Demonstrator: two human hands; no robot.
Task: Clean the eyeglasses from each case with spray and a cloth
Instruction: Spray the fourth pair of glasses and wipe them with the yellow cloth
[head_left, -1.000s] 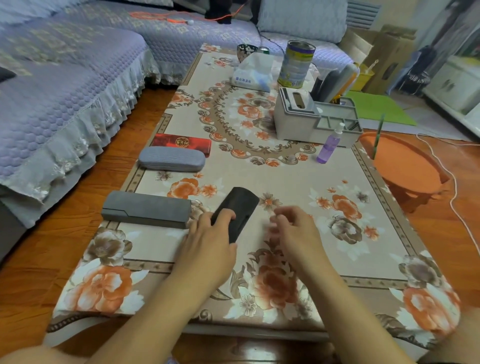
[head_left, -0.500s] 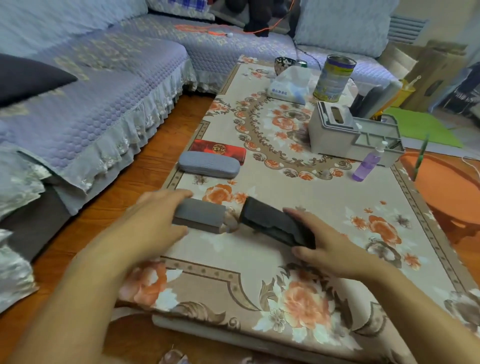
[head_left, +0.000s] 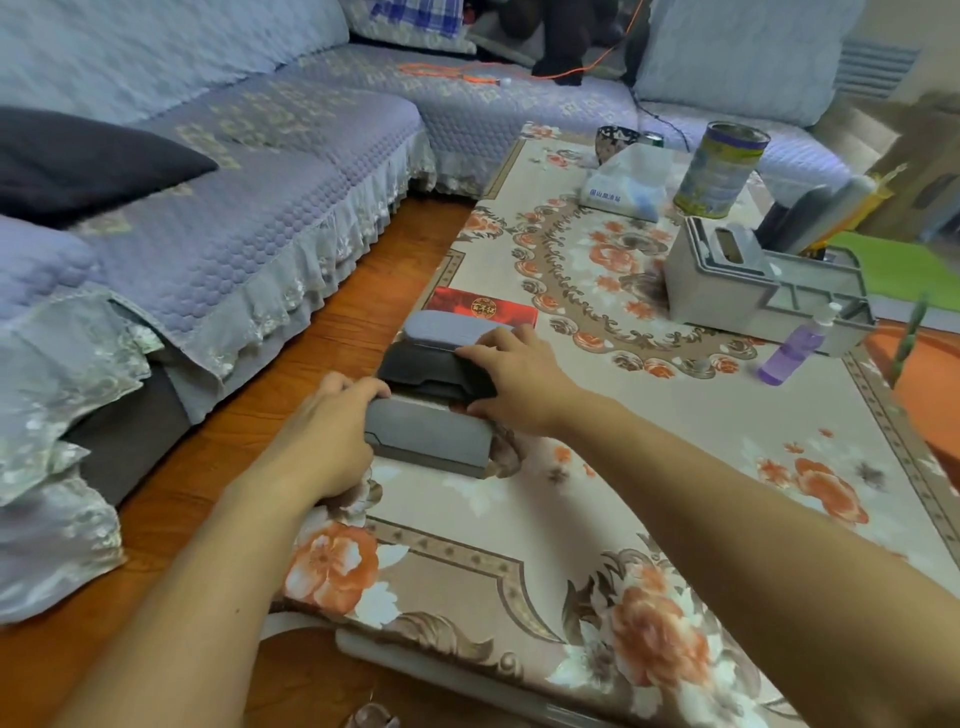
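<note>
Right hand (head_left: 511, 382) lies over the right end of the black case (head_left: 426, 370), fingers curled along its far edge and thumb at its near side, gripping it. Left hand (head_left: 324, 441) holds the left end of the grey case (head_left: 428, 439), fingers wrapped over its top edge.

Seen from the head camera, three cases sit in a row near the left edge of the tabletop (head_left: 675, 467), each lying crosswise. Nearest is the grey case: boxy, flat-topped, matte, with a darker seam low on its front face. Just behind it, touching or nearly so, is the black case, lower and angular, with a stepped front lip. Behind that, touching it, is the blue-grey case (head_left: 441, 328), rounded and ribbed in texture, partly hidden by the right hand's fingers. All three are closed.

A red packet (head_left: 483, 307) lies flat just beyond the blue-grey case. The purple spray bottle (head_left: 792, 351) stands near the right edge, just in front of a grey organizer (head_left: 727, 291). Toward the far edge are a tissue pack (head_left: 626, 182), a tin can (head_left: 722, 169) and a dark cup (head_left: 615, 143). A floral cloth covers the tabletop. A sofa (head_left: 234, 208) with a quilted lilac cover runs along the left and far sides.
</note>
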